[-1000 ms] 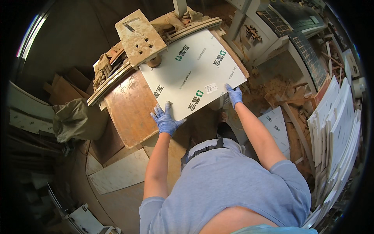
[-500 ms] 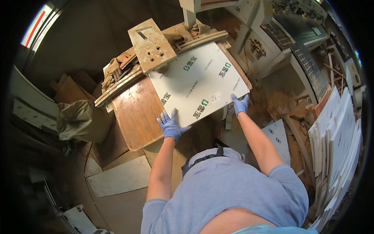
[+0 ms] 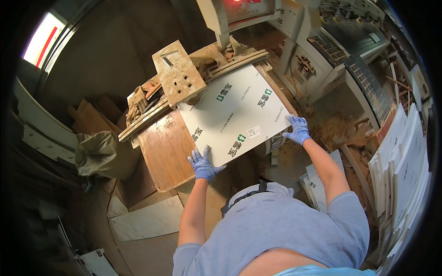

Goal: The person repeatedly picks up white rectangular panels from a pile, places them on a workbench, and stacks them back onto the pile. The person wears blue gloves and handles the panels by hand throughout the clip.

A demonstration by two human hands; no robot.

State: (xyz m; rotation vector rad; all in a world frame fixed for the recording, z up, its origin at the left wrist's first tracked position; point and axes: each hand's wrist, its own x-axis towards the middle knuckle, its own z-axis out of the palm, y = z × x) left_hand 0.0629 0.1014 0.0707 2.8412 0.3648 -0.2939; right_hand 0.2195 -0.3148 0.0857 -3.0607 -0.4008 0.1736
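Note:
A large white board (image 3: 239, 112) with printed markings lies flat on a brown wooden worktable (image 3: 161, 147). Its far left part meets a worn tan plate (image 3: 179, 76) with a slot and holes, raised on the machine. My left hand (image 3: 205, 168), in a blue glove, rests at the near left corner with fingers spread and thumb along the near edge. At the right corner my gloved right hand (image 3: 300, 129) touches the board, its thumb apart from the fingers. Neither hand is closed round the board. What lies under the plate is hidden.
A wooden fence rail (image 3: 145, 120) crosses the table's far side, with work gloves (image 3: 136, 102) beside it. Left stands a dusty sack (image 3: 102, 154). White panels (image 3: 400, 170) lean in a stack at right. A large machine (image 3: 322, 78) stands at far right.
My right hand has shifted slightly outward at the right corner, its thumb now spread from the fingers. My left hand stays at its corner. The whole view has moved a little; a red light shows at the top.

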